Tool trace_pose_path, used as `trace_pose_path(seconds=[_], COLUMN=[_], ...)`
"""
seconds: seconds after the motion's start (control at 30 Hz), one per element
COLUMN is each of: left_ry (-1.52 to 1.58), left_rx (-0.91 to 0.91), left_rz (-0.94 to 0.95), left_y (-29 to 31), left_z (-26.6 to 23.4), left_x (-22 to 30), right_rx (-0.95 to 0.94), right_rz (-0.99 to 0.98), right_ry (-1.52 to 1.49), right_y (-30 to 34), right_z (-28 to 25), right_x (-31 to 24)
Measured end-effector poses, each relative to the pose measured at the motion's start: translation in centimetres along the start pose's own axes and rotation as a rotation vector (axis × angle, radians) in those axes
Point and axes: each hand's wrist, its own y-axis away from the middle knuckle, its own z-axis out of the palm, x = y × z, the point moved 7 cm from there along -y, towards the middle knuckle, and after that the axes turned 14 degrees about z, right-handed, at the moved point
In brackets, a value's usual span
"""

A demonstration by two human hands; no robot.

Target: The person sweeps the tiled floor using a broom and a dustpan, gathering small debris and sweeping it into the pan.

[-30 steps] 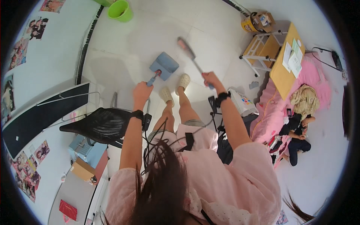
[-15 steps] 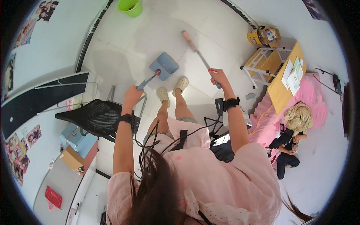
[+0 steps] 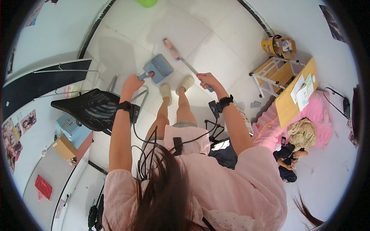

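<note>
My left hand (image 3: 132,83) is closed round the short handle of a blue-grey dustpan (image 3: 162,66), held in front of my feet. The lower end of the handle shows a reddish part where it joins the pan. My right hand (image 3: 209,80) grips the blue end of a broom (image 3: 188,66) with a thin grey shaft. Its narrow orange-pink head (image 3: 169,47) points away from me, a little beyond the dustpan and apart from it. Whether the broom head touches the floor I cannot tell.
A black mesh chair (image 3: 88,109) stands at my left. At right are a wooden-topped table (image 3: 287,106) with papers, a yellow bucket (image 3: 268,45) and a pink-covered bed (image 3: 262,125) with a person beside it. A green bucket (image 3: 146,2) shows at the far edge. Black cables hang before me.
The broom and my right hand have swung left, bringing the broom head nearer the dustpan. My view has shifted a little, and less of the green bucket shows. Both grips are unchanged.
</note>
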Motion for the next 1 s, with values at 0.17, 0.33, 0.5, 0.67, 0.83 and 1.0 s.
trace_pose_path(seconds=[0.17, 0.33, 0.5, 0.67, 0.83, 1.0], left_ry=[-0.021, -0.012, -0.014, -0.007, -0.007, -0.049], left_rx=[-0.066, -0.079, -0.035, -0.061, -0.046, -0.077], left_rz=[-0.037, -0.073, -0.073, -0.076, -0.063, -0.092], left_y=[-0.9, -0.2, 0.5, 0.7, 1.5, 2.0], left_z=[0.8, 0.6, 1.1, 2.0, 1.4, 1.0], left_x=[0.3, 1.1, 1.1, 0.0, -1.1, -1.6], right_rx=[-0.189, -0.071, 0.161, -0.040, -0.115, 0.136], right_rz=[0.155, -0.037, -0.068, -0.015, 0.041, -0.111], right_ry=[-0.197, -0.013, 0.161, 0.080, -0.011, 0.119], right_y=[1.8, 3.9, 1.7, -0.1, 3.0, 5.3], right_z=[1.2, 1.0, 1.7, 4.3, 3.4, 1.7], right_x=[1.5, -0.4, 0.4, 2.7, 2.2, 1.4])
